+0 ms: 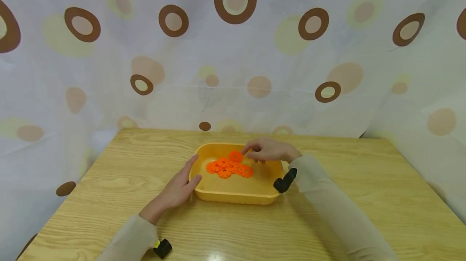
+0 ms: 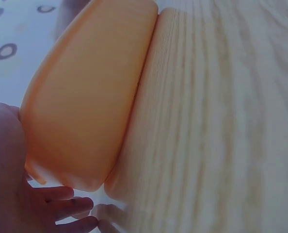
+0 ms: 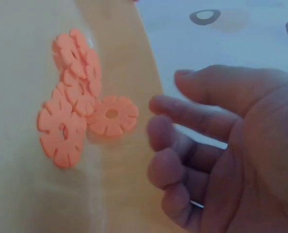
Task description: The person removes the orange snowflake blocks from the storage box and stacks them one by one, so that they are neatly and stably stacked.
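Note:
A yellow plastic basin [image 1: 233, 198] sits on the wooden table. My left hand [image 1: 180, 186] holds its left end, thumb over the rim and fingers along the outside; in the left wrist view the fingers [image 2: 69, 206] point down past the end wall. Inside the basin lie several orange flower-shaped notched discs [image 1: 223, 168], overlapping in a pile, each with a hole in its middle. One disc [image 3: 112, 115] lies at the pile's edge, nearest my right hand [image 3: 226, 141]. That hand hovers over the basin's far right part, fingers loosely bent and holding nothing.
Bare wood of the table [image 1: 109, 180] surrounds the basin. A white cloth [image 1: 233, 107] with brown and beige circles hangs behind the table and at both sides. Black wrist devices [image 1: 285, 181] are strapped over the beige sleeves [image 1: 338, 212].

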Motion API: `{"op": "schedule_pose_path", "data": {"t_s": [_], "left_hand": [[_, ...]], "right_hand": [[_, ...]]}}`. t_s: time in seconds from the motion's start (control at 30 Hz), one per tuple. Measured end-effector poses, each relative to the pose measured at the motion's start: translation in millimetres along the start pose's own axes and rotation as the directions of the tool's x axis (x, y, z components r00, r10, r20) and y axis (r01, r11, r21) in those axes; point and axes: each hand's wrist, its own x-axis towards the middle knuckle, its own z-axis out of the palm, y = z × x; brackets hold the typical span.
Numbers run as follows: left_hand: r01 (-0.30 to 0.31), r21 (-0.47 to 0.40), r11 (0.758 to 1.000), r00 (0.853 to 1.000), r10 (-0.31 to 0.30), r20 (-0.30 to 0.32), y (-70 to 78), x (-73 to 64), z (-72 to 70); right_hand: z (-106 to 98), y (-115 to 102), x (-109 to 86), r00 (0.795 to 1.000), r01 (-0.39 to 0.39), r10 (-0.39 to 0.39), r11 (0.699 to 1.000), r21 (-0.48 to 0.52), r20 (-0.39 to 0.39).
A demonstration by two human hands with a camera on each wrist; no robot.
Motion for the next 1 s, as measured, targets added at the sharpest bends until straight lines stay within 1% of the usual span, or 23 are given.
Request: {"op": "schedule_pose_path", "data": {"t_s": [0.13, 0.27, 0.4, 0.47, 0.53, 0.63, 0.7, 0.77, 0.8, 0.9, 1.0], "left_hand": [[0.001, -0.003, 1.0, 1.0, 0.0, 0.008, -1.0, 0.6, 0.7], [0.002, 0.005, 1.0, 1.0, -0.002, -0.01, -1.0, 0.4, 0.6], [0.007, 0.002, 1.0, 1.0, -0.007, 0.001, -1.2, -3.1, 1.7], [0.01, 0.001, 1.0, 1.0, -0.01, 0.011, -1.4, -5.1, 3.1], [0.015, 0.0, 1.0, 1.0, -0.015, 0.017, -1.8, -6.2, 4.5], [0.021, 0.0, 1.0, 1.0, -0.021, 0.014, -2.2, -6.0, 5.7], [0.02, 0.002, 1.0, 1.0, -0.02, 0.011, -2.0, -5.2, 5.5], [0.014, 0.01, 1.0, 1.0, -0.014, 0.007, -1.6, -3.8, 4.8], [0.012, 0.015, 1.0, 1.0, -0.012, 0.006, -1.1, -3.1, 4.2], [0.002, 0.024, 1.0, 1.0, -0.002, 0.001, 0.1, -1.1, 1.9], [0.009, 0.022, 1.0, 1.0, -0.009, -0.007, -0.3, -1.2, -0.2]], "right_hand": [[3.0, 3.3, 6.7, 0.998, 0.002, -0.001, 1.0, -0.014, 0.064], [5.7, 3.2, 12.6, 0.996, -0.005, 0.008, 0.999, -0.034, 0.086], [10.8, 6.6, 15.2, 0.998, 0.009, -0.001, 0.991, -0.134, 0.058], [14.9, 9.7, 16.5, 0.999, 0.04, -0.032, 0.978, -0.205, 0.038], [19.2, 12.3, 17.5, 0.997, 0.078, -0.072, 0.965, -0.249, 0.034], [24.7, 13.7, 18.9, 0.996, 0.085, -0.078, 0.955, -0.284, 0.039], [26.6, 14.1, 19.4, 0.997, 0.072, -0.064, 0.951, -0.3, 0.036], [27.2, 14.3, 20.1, 0.999, 0.034, -0.031, 0.947, -0.32, 0.014], [26.8, 14.6, 20.6, 1.0, 0.03, -0.03, 0.944, -0.328, 0.005], [24.1, 14.8, 22.0, 0.999, 0.036, -0.045, 0.936, -0.351, -0.017], [22.6, 13.2, 24.2, 0.998, 0.056, -0.064, 0.931, -0.361, -0.008]]}}
